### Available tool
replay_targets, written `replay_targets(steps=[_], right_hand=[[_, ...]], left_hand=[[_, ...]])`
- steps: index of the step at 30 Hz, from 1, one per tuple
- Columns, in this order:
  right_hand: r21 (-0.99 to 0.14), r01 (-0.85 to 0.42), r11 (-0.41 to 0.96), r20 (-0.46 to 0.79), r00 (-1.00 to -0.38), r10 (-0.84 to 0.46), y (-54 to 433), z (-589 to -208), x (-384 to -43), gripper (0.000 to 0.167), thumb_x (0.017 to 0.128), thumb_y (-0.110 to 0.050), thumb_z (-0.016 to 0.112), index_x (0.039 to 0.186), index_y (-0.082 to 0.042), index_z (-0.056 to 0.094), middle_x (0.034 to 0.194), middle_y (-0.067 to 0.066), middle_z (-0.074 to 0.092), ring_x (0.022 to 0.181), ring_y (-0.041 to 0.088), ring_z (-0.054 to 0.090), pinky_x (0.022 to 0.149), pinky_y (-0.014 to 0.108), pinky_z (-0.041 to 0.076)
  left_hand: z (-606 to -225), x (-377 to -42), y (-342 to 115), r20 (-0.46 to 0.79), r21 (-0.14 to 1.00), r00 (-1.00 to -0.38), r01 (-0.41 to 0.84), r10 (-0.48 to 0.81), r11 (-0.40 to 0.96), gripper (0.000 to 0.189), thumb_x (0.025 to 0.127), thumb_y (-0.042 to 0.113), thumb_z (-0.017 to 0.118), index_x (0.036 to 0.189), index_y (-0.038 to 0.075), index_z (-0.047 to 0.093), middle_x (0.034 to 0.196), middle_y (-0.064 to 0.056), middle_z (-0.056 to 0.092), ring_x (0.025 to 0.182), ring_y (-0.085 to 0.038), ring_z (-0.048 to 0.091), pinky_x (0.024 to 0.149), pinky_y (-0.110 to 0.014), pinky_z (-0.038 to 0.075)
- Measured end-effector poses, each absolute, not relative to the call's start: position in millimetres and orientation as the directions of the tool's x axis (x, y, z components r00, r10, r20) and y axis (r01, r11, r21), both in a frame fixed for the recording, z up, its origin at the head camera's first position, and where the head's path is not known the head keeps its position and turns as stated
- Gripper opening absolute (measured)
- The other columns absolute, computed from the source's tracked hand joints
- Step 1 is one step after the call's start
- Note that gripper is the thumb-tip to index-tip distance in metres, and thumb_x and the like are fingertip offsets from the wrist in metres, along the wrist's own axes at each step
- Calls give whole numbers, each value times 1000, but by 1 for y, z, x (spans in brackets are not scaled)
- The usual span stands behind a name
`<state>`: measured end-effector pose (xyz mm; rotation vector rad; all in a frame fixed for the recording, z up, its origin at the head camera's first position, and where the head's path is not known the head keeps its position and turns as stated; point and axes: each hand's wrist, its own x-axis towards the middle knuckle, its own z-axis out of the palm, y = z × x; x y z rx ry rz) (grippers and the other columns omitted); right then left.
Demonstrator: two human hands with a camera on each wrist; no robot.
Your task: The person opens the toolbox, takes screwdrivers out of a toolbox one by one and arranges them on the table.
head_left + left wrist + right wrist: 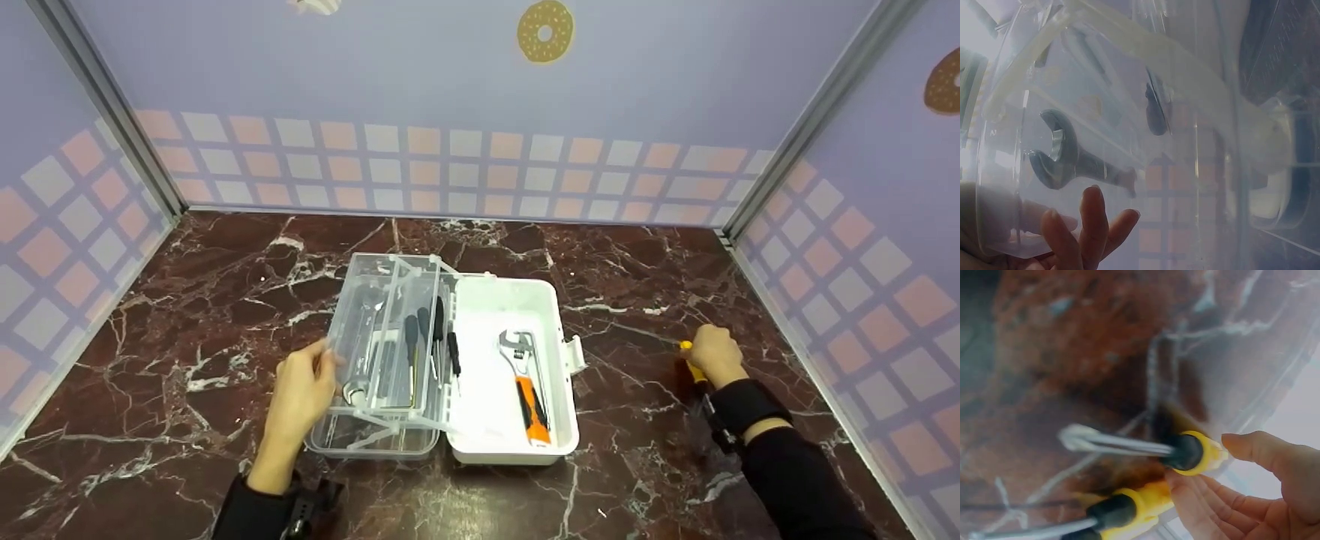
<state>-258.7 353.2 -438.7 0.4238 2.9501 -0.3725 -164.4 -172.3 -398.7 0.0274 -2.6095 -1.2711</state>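
Observation:
My left hand [304, 382] is at the left edge of a clear plastic tray [386, 281], thumb and fingers on either side of its wall. In the left wrist view the fingers [1094, 225] lie against the clear plastic, and an open-end wrench [1058, 152] shows through it. Dark-handled screwdrivers [412, 330] lie in the tray. Far to the right, my right hand [716, 352] pinches a yellow-and-black screwdriver [1190, 453] by its handle, low over the table. A second yellow-handled screwdriver [1123, 509] is just beneath the fingers.
The tray belongs to an opened toolbox with a white base [480, 330]; its latch [574, 355] sticks out on the right. Inside the base lie an orange-handled adjustable wrench [531, 405] and a slim metal tool beside it. Patterned walls [465, 67] enclose the dark marble table [247, 300].

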Motion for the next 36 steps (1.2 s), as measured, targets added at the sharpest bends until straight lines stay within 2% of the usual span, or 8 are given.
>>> replay_targets(steps=[5, 6, 8, 13, 15, 23, 30, 36], right_hand=[[-233, 298, 926, -159, -951, 266, 348, -414, -258, 39, 82, -22, 61, 94, 14, 53, 98, 36, 52, 83, 47, 53, 59, 48, 46], [-240, 286, 928, -147, -955, 257, 347, -408, -258, 38, 83, -23, 60, 92, 14, 53, 97, 36, 52, 82, 47, 53, 59, 47, 46], [-257, 251, 933, -106, -967, 231, 345, -396, -258, 32, 82, -22, 59, 78, 9, 55, 80, 29, 56, 68, 40, 55, 52, 42, 43], [-293, 118, 949, 34, -990, 134, 328, -367, -256, 27, 80, -20, 60, 59, -2, 59, 58, 9, 54, 52, 25, 50, 46, 36, 39], [-297, 71, 952, 73, -993, 97, 316, -356, -256, 23, 80, -20, 60, 68, -1, 64, 64, 12, 59, 55, 26, 53, 48, 39, 41], [-329, -69, 942, 143, -989, -22, 254, -328, -260, 19, 77, -17, 61, 73, 1, 64, 74, 19, 63, 57, 27, 56, 53, 42, 46], [-424, -193, 885, 124, -980, -154, 184, -319, -263, 13, 77, -12, 63, 78, 1, 65, 74, 15, 64, 53, 19, 57, 52, 30, 50], [-471, -262, 842, 72, -963, -259, 132, -325, -257, 9, 78, -10, 63, 77, -1, 65, 72, 11, 64, 52, 16, 57, 47, 24, 48]], left_hand=[[-399, -165, -172, 210, 778, -971, 93, -118, 622, 32, 89, -1, 41, 117, -14, 49, 86, -20, 64, 48, -18, 56, 39, -21, 40], [-399, -165, -173, 216, 774, -969, 97, -117, 625, 31, 89, -1, 41, 116, -14, 49, 85, -19, 65, 47, -17, 56, 39, -21, 40], [-400, -165, -173, 232, 768, -966, 107, -118, 632, 31, 88, -2, 41, 115, -15, 50, 84, -19, 65, 47, -18, 56, 40, -21, 39], [-400, -165, -173, 249, 754, -961, 114, -120, 647, 31, 87, -2, 41, 113, -15, 51, 82, -19, 65, 45, -13, 53, 41, -21, 39], [-400, -165, -173, 243, 756, -963, 110, -120, 645, 31, 87, -2, 41, 113, -15, 51, 83, -19, 65, 44, -12, 52, 40, -21, 39], [-400, -165, -173, 224, 769, -967, 97, -123, 632, 31, 88, -1, 40, 115, -15, 50, 84, -20, 65, 47, -18, 56, 41, -21, 41], [-399, -166, -174, 246, 753, -961, 108, -126, 649, 30, 88, -1, 41, 113, -14, 52, 83, -19, 65, 45, -12, 52, 43, -22, 40], [-400, -165, -173, 233, 759, -965, 102, -121, 643, 31, 88, -1, 41, 114, -14, 51, 84, -19, 65, 45, -13, 52, 41, -21, 39]])
